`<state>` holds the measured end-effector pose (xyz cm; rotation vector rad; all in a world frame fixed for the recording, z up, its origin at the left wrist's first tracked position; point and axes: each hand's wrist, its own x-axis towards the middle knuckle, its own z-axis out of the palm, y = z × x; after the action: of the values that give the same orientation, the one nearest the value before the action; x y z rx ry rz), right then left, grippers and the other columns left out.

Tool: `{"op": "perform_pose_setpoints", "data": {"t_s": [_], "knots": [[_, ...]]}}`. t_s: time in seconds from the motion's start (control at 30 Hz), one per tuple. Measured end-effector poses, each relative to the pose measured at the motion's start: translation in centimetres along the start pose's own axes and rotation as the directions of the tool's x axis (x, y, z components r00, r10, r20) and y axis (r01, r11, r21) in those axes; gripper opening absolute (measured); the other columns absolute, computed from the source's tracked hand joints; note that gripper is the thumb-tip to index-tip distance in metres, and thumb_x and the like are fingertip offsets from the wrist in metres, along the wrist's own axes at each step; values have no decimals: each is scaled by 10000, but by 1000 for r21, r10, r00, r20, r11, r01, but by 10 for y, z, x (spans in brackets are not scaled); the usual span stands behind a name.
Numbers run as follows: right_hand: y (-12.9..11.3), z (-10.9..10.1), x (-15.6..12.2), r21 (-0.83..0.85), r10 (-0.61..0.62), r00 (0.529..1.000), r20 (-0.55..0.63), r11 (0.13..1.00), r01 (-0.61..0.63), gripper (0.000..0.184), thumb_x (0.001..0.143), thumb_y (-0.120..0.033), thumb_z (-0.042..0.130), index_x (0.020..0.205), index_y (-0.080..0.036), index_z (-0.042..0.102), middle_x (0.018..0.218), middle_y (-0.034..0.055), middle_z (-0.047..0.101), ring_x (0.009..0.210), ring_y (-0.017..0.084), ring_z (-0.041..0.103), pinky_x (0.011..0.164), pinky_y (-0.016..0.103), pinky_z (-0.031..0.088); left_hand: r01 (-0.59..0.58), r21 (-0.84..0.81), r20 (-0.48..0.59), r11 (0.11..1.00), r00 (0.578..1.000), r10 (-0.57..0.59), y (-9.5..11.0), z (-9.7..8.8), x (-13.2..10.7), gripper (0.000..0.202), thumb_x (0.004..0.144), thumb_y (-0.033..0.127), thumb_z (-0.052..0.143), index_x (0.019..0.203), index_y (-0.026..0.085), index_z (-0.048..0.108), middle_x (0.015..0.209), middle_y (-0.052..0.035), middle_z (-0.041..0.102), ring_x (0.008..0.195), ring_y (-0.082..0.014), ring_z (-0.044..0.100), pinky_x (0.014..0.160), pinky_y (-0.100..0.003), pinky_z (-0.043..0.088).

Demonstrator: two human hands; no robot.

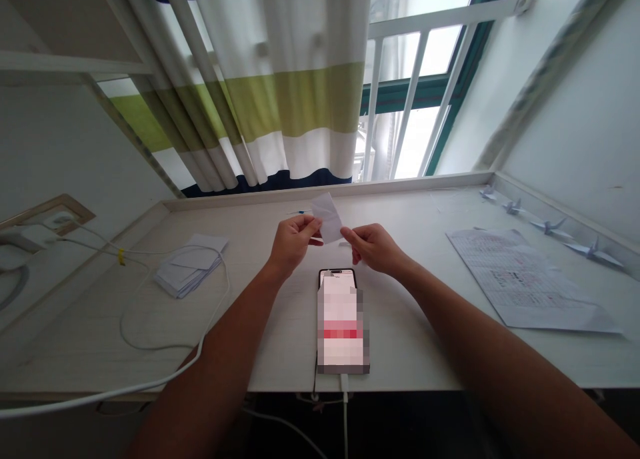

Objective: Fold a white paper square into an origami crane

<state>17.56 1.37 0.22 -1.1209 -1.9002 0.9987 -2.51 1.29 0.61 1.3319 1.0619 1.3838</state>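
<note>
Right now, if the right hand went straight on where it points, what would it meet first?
The right hand would meet the paper at its fingers first; the left hand is probably next, though depth is unclear.

We have a phone [340, 312] before us on the desk [400, 359], a slip of paper [327, 219] beyond it between our left hand [294, 240] and right hand [374, 246] — paper stack [190, 266] left, sheets [525, 276] right, paper birds [551, 226] behind them.

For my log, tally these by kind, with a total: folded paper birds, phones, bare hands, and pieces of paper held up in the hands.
Folded paper birds: 4
Phone: 1
Bare hands (left hand, right hand): 2
Held paper: 1
Total: 8
</note>
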Motion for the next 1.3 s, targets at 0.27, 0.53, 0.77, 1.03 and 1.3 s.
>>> {"op": "perform_pose_setpoints", "data": {"t_s": [0.27, 0.53, 0.77, 1.03, 1.3], "knots": [[1, 3, 0, 195, 43, 995, -95, 981, -24, 532, 901, -704, 608, 1034, -189, 627, 627, 1, 676, 405, 122, 562, 373, 241, 451, -73, 9, -44, 997, 996, 73, -5, 8, -3, 349, 749, 480, 834, 870, 162, 757, 806, -50, 741, 750, -176, 679, 573, -266, 549], [5, 5, 3, 340, -56, 992, -112, 936, 91, 482, 853, -645, 715, 833, -165, 669, 699, 21, 692, 482, 116, 626, 448, 243, 489, -85, -29, -79, 996, 994, 82, -9, 15, -6, 291, 751, 423, 850, 786, 177, 699, 696, 16, 640, 625, -94, 531, 566, -222, 424], [6, 6, 2, 241, -85, 988, -126, 964, 113, 469, 877, -643, 689, 863, -174, 686, 729, 37, 697, 554, 148, 638, 517, 287, 519, -81, -29, -90, 996, 993, 78, -7, 13, -5, 305, 720, 447, 868, 756, 173, 740, 723, -6, 665, 667, -113, 539, 609, -247, 450], [-3, 1, 2, 501, -25, 999, -45, 864, 44, 478, 970, -576, 592, 1281, -222, 669, 1075, 83, 739, 887, 205, 695, 741, 339, 591, -40, -4, 106, 999, 994, 40, -10, 12, -5, 313, 755, 478, 840, 782, 170, 794, 743, -45, 721, 716, -149, 614, 667, -283, 488], [1, -6, 4, 626, 88, 993, -83, 779, -17, 591, 767, -394, 869, 1281, -234, 626, 1190, 104, 713, 1047, 244, 705, 896, 410, 604, -6, -101, 54, 995, 998, 11, -9, 7, -2, 498, 688, 337, 908, 1089, 187, 654, 741, 24, 701, 687, -123, 624, 719, -285, 507]]}}
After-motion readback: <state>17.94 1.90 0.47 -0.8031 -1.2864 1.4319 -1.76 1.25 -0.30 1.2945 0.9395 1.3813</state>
